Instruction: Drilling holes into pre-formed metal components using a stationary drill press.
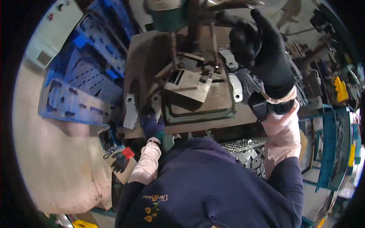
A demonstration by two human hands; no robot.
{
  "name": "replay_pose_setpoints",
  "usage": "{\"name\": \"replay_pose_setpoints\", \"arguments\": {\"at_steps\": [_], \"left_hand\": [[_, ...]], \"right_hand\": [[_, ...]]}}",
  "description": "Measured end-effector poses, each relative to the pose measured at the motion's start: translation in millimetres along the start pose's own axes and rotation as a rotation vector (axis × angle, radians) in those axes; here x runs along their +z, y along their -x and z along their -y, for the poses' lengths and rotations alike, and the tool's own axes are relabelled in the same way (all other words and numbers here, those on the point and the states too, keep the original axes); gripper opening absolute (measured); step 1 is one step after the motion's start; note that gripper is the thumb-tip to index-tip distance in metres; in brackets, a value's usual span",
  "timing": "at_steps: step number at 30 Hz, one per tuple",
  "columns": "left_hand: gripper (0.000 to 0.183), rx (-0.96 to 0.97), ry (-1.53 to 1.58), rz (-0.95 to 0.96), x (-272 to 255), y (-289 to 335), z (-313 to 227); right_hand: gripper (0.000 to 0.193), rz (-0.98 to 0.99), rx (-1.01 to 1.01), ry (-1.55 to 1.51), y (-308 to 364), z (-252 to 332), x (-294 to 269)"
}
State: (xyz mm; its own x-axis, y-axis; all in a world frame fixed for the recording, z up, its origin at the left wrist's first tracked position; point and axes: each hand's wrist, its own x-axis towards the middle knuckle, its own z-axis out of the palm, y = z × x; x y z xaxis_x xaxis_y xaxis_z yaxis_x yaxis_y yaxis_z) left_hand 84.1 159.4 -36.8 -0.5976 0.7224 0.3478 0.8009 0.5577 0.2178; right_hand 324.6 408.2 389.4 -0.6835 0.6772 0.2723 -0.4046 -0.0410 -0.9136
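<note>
My left hand, in a dark glove, is at the table's near edge, its fingers closed on the lower end of a flat grey metal plate with a hole near its top. To its left lies a similar plate. My right hand, in a black glove, is raised at the right of the machine, its fingers apart and nothing visible in them. Just beyond its fingertips is a metal lever. In the middle, a metal block fixture sits on the machine's base beneath its green head.
More metal plates are piled right of the base. Blue plastic pallets stand at left. Another glove lies on cardboard at lower left. A wire basket and loose plates are below the table; a teal rack is at right.
</note>
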Motion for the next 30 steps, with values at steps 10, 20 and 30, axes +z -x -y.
{"name": "replay_pose_setpoints", "arguments": {"at_steps": [10,20,30], "left_hand": [[0.068,-0.085,0.024,0.209,-16.8,-8.5,-10.4],[0.073,-0.012,0.150,0.045,-80.5,2.5,-39.1],[0.073,-0.103,0.041,0.067,-83.3,29.2,-18.3]], "right_hand": [[0.033,-0.208,0.693,1.549,164.2,-155.5,-329.0],[0.068,-0.694,0.712,1.413,235.5,-278.6,-404.7],[0.038,-0.392,0.689,1.859,187.4,-263.4,-436.4]]}}
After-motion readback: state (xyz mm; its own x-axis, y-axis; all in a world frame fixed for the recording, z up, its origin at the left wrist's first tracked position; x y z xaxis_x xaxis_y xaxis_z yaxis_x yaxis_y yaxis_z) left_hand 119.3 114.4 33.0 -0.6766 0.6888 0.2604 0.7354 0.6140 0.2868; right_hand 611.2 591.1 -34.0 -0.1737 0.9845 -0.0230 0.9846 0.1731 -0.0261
